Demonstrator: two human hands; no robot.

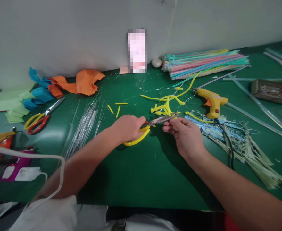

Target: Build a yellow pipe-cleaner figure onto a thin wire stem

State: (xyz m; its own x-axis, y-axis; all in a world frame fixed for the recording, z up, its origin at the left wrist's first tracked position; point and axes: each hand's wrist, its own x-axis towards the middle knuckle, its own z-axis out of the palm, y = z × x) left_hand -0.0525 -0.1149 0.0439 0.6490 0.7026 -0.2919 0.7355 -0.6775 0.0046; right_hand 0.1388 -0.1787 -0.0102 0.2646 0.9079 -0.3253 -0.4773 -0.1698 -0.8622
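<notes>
My left hand (pixel 130 128) is closed round the handles of a pair of scissors (pixel 159 120), one loop yellow and the other red. The blades point right, towards the fingertips of my right hand (pixel 187 136). Those fingers are pinched together at the blade tips on a yellow pipe cleaner (pixel 176 117), of which only a little shows. Just behind the blades lies a loose heap of bent yellow pipe cleaners (pixel 166 106). Short cut yellow pieces (pixel 118 111) are scattered beyond my left hand.
A yellow glue gun (pixel 211 101) and blue and green tassels (pixel 227 131) lie at right. Behind is a bundle of coloured pipe cleaners (pixel 203 65). Thin wires (pixel 84 126), other scissors (pixel 45 115) and orange paper (pixel 88 81) lie at left. A phone (pixel 136 49) leans on the wall.
</notes>
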